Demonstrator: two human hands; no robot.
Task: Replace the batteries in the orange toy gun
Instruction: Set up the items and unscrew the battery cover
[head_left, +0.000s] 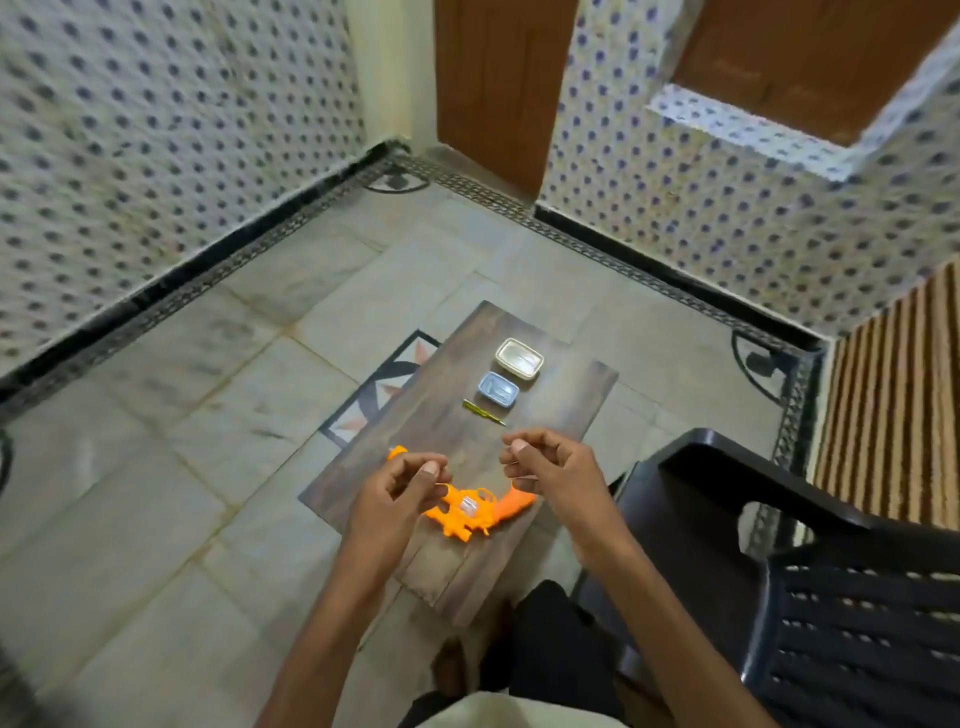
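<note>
Grip: your left hand (402, 480) and right hand (545, 465) hover over the orange toy gun (470, 512), fingers curled, gripping nothing visible | gun: flat by the board's (452, 374) near edge | step: likely just starting; next, fetch the screwdriver (483, 413) mid-board | room: two small containers (506, 376) toward the far edge, chair (779, 545) close right.

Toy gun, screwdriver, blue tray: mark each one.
toy gun (464, 512), head view, on its orange body
screwdriver (483, 412), head view, on mid-shaft
blue tray (497, 389), head view, on its inner floor
</note>
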